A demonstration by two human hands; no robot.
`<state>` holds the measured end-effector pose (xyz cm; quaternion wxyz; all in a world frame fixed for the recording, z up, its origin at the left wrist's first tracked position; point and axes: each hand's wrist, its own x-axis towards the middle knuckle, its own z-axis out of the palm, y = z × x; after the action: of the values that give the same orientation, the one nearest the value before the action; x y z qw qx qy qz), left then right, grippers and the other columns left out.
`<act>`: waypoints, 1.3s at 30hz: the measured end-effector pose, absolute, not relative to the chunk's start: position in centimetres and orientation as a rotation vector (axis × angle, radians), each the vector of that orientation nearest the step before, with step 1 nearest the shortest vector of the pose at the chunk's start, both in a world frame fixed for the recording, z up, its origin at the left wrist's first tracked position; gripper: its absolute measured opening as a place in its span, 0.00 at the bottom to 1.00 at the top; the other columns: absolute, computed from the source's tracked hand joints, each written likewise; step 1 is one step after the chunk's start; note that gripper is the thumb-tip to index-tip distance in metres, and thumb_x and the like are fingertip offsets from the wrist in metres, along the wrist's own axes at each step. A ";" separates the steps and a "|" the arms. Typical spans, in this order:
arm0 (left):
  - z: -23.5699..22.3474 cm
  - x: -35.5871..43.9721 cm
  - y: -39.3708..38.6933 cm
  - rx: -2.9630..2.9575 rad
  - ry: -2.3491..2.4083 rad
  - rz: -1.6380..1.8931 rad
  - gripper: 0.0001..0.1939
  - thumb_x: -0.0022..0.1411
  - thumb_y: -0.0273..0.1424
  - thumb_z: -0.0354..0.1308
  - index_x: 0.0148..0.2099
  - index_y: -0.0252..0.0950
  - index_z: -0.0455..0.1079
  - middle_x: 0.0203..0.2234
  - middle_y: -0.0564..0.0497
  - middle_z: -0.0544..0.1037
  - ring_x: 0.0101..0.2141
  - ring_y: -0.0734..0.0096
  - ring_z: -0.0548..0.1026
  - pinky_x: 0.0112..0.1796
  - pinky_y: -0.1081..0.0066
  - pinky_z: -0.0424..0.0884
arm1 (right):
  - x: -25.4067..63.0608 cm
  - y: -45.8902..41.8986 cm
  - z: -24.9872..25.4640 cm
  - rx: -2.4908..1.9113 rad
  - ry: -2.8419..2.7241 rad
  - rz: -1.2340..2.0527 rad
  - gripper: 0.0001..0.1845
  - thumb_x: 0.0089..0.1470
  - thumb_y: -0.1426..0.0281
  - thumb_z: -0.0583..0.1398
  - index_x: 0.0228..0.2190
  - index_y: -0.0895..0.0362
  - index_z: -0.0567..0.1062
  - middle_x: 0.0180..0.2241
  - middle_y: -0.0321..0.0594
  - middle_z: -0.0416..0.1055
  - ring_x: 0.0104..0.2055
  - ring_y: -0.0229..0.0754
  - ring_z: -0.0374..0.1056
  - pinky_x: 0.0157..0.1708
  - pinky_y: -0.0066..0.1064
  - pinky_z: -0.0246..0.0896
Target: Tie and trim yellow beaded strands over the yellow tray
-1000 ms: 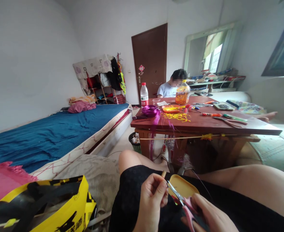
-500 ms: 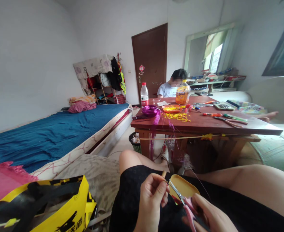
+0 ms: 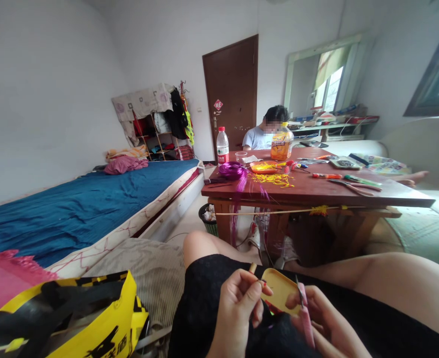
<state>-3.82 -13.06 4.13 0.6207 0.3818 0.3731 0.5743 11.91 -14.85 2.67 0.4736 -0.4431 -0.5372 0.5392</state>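
My left hand (image 3: 236, 311) is closed in a pinch over my lap, holding a thin stick (image 3: 253, 268) whose tan tip pokes up above my fingers. My right hand (image 3: 326, 325) is wrapped round pink-handled scissors (image 3: 304, 311), blades upright and together. Between the hands a small yellow tray (image 3: 279, 292) rests on my black-clad lap. What is tied to the stick is hidden behind my fingers.
A dark wooden table (image 3: 316, 191) ahead carries purple cord (image 3: 233, 170), yellow threads (image 3: 274, 180), a water bottle (image 3: 222, 146), an orange jug (image 3: 282, 144) and tools. Another person (image 3: 264, 134) sits behind it. A blue bed (image 3: 81, 209) lies left, a yellow-black bag (image 3: 73, 318) at my left.
The scissors have swung from pointing at my left fingers to standing upright with blades together, and my right hand has risen a little. My left hand has barely moved.
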 end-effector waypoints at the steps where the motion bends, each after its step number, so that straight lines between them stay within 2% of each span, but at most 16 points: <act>1: 4.1 -3.8 -13.1 0.886 0.861 1.303 0.16 0.47 0.39 0.65 0.27 0.32 0.65 0.22 0.51 0.75 0.12 0.88 0.58 0.13 0.82 0.51 | 11.8 -14.9 2.8 -1.033 -1.246 1.365 0.16 0.44 0.56 0.62 0.31 0.54 0.68 0.26 0.36 0.69 0.25 0.38 0.63 0.25 0.27 0.62; 5: 4.3 -3.4 -13.3 0.919 0.884 1.238 0.17 0.46 0.40 0.66 0.26 0.31 0.66 0.18 0.54 0.73 0.12 0.88 0.57 0.13 0.82 0.50 | 10.9 -14.8 3.1 -0.963 -0.992 1.342 0.15 0.42 0.58 0.65 0.29 0.52 0.70 0.25 0.33 0.70 0.22 0.34 0.60 0.23 0.24 0.57; 11: 4.1 -3.0 -13.4 0.922 0.876 1.135 0.19 0.42 0.42 0.67 0.25 0.32 0.65 0.12 0.59 0.65 0.11 0.87 0.55 0.13 0.81 0.46 | 9.7 -14.5 3.3 -0.846 -0.828 1.349 0.17 0.38 0.62 0.68 0.29 0.51 0.68 0.28 0.32 0.72 0.30 0.39 0.68 0.32 0.29 0.61; 15: 3.7 -3.0 -13.4 0.869 0.862 1.057 0.20 0.41 0.43 0.67 0.25 0.34 0.63 0.09 0.61 0.62 0.10 0.87 0.52 0.13 0.81 0.44 | 9.4 -14.5 3.6 -0.837 -0.803 1.361 0.17 0.37 0.63 0.68 0.29 0.51 0.68 0.28 0.31 0.72 0.30 0.38 0.69 0.32 0.28 0.61; 23: 3.9 -2.8 -13.4 0.791 0.842 0.955 0.20 0.39 0.41 0.67 0.24 0.35 0.62 0.07 0.62 0.60 0.09 0.86 0.50 0.12 0.79 0.42 | 9.7 -14.4 3.4 -0.829 -0.837 1.378 0.17 0.38 0.65 0.68 0.27 0.54 0.66 0.22 0.29 0.69 0.25 0.33 0.62 0.27 0.23 0.56; 26: 4.2 -2.9 -13.5 0.873 0.864 0.945 0.19 0.41 0.43 0.66 0.24 0.36 0.62 0.08 0.63 0.57 0.10 0.85 0.49 0.13 0.79 0.43 | 9.8 -14.4 3.3 -0.845 -0.826 1.409 0.16 0.39 0.64 0.68 0.28 0.54 0.67 0.22 0.29 0.69 0.25 0.33 0.61 0.28 0.23 0.56; 28: 4.5 -3.0 -13.6 1.003 0.912 0.975 0.19 0.44 0.44 0.64 0.25 0.35 0.62 0.10 0.62 0.58 0.13 0.84 0.51 0.16 0.79 0.47 | 9.9 -14.4 3.1 -0.851 -0.817 1.437 0.16 0.40 0.64 0.68 0.28 0.54 0.67 0.23 0.29 0.68 0.25 0.32 0.60 0.28 0.22 0.55; 31: 4.9 -3.3 -13.7 1.339 1.087 1.037 0.14 0.51 0.40 0.60 0.28 0.34 0.64 0.16 0.59 0.60 0.18 0.79 0.56 0.21 0.77 0.53 | 9.9 -14.4 2.7 -0.860 -0.811 1.452 0.16 0.40 0.64 0.68 0.28 0.55 0.67 0.22 0.29 0.68 0.25 0.32 0.59 0.28 0.22 0.53; 34: 5.0 -3.5 -13.9 1.683 1.247 1.038 0.09 0.57 0.35 0.54 0.31 0.34 0.66 0.17 0.58 0.61 0.20 0.77 0.58 0.22 0.76 0.54 | 10.0 -14.4 2.4 -0.874 -0.810 1.461 0.17 0.40 0.64 0.68 0.29 0.55 0.67 0.21 0.29 0.67 0.25 0.33 0.59 0.28 0.23 0.52; 39: 4.7 -3.7 -13.9 1.981 1.310 1.010 0.09 0.60 0.30 0.50 0.29 0.34 0.66 0.23 0.53 0.67 0.23 0.74 0.64 0.25 0.74 0.57 | 10.1 -14.4 2.5 -0.876 -0.784 1.483 0.19 0.39 0.63 0.68 0.29 0.55 0.66 0.19 0.29 0.66 0.23 0.32 0.56 0.26 0.23 0.50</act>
<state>-3.72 -13.90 4.68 0.2766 0.7377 0.4877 0.3761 10.12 -14.43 2.50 0.5850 -0.3754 -0.3360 0.6356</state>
